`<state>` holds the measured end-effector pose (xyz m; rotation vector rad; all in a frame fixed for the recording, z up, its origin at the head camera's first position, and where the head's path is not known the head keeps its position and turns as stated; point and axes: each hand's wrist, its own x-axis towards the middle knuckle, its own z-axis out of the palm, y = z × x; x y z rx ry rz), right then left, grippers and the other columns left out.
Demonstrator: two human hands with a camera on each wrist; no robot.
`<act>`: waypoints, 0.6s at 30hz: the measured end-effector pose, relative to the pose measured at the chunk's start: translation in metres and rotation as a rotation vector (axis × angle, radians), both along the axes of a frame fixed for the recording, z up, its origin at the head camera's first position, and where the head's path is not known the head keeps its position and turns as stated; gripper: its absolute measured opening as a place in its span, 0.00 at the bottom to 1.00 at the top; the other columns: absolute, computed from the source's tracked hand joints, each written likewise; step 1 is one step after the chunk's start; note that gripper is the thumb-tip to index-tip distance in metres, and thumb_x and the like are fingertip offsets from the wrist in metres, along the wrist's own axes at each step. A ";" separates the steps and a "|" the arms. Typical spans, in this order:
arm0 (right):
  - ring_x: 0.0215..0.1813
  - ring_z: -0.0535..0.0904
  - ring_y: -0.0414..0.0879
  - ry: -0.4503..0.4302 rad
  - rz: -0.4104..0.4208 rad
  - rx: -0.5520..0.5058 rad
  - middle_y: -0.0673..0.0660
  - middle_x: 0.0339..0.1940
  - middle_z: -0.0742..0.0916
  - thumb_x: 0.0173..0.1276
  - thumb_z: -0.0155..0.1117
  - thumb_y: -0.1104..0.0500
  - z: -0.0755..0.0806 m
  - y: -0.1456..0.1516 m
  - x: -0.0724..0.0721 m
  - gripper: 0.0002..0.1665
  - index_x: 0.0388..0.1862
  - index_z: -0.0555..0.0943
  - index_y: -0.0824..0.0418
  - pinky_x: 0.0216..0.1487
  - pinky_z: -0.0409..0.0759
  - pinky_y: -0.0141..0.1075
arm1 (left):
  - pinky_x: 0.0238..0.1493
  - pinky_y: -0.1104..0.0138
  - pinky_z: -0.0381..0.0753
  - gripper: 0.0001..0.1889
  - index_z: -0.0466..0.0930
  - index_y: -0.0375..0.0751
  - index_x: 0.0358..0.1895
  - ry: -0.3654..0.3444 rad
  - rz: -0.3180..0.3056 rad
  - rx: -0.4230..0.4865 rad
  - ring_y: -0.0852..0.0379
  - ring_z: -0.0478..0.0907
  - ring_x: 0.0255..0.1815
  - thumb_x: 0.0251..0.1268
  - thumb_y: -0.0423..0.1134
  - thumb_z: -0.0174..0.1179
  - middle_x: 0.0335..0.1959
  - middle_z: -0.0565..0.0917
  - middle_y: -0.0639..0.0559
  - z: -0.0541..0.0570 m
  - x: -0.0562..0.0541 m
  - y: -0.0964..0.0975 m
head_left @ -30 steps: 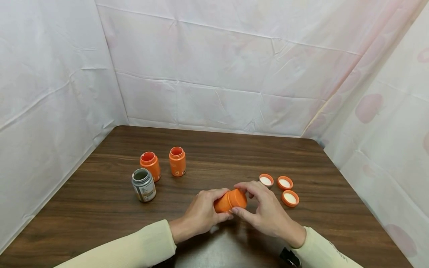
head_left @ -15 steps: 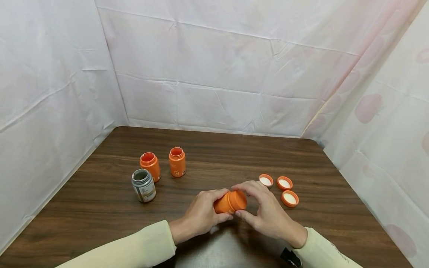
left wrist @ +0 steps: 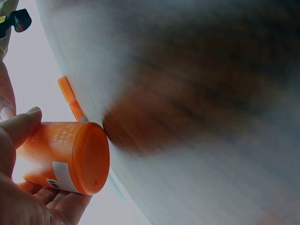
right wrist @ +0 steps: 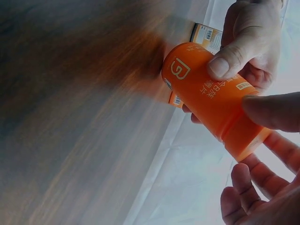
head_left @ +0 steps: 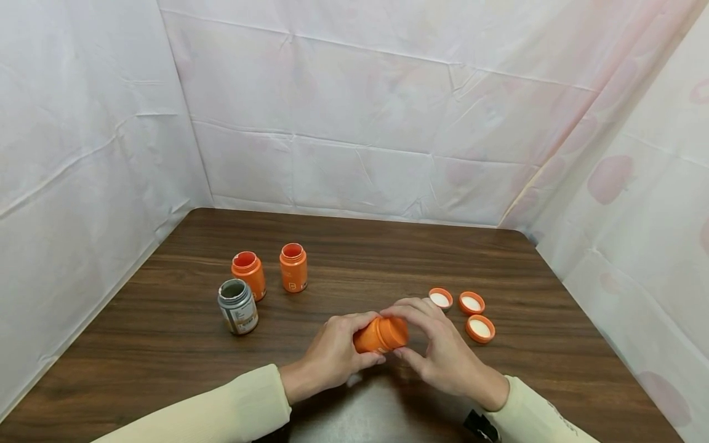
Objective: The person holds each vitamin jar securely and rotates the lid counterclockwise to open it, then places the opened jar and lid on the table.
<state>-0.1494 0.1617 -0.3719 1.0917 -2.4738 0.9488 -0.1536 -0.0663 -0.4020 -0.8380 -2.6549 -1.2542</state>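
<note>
An orange pill bottle [head_left: 368,337] lies tilted in my left hand [head_left: 330,349], its capped end toward the right. The left thumb and fingers wrap round its body; in the left wrist view the bottle's base [left wrist: 91,158] faces outward. My right hand [head_left: 451,357] has its thumb and fingers round the orange cap [head_left: 396,333], which sits on the bottle's neck. White lettering on the bottle's side [right wrist: 201,86] shows in the right wrist view, where the right thumb presses near the cap's edge.
Two uncapped orange bottles [head_left: 293,269] [head_left: 252,280] and an uncapped grey bottle [head_left: 239,311] stand upright at the left of the wooden table [head_left: 354,246]. Three caps, inner side up, lie at the right: one cap [head_left: 440,299], another cap [head_left: 471,303] and a nearer cap [head_left: 480,329].
My right fingers have shifted round the cap, the forefinger farther left over it and the thumb slightly to the right. The left hand and the bottle stay in place.
</note>
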 end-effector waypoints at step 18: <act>0.56 0.78 0.44 -0.042 -0.055 -0.062 0.46 0.60 0.82 0.58 0.83 0.51 -0.001 0.002 0.002 0.38 0.67 0.77 0.49 0.55 0.79 0.40 | 0.38 0.70 0.77 0.26 0.83 0.52 0.56 0.005 0.001 -0.001 0.65 0.77 0.34 0.52 0.42 0.81 0.42 0.85 0.61 0.000 0.000 0.001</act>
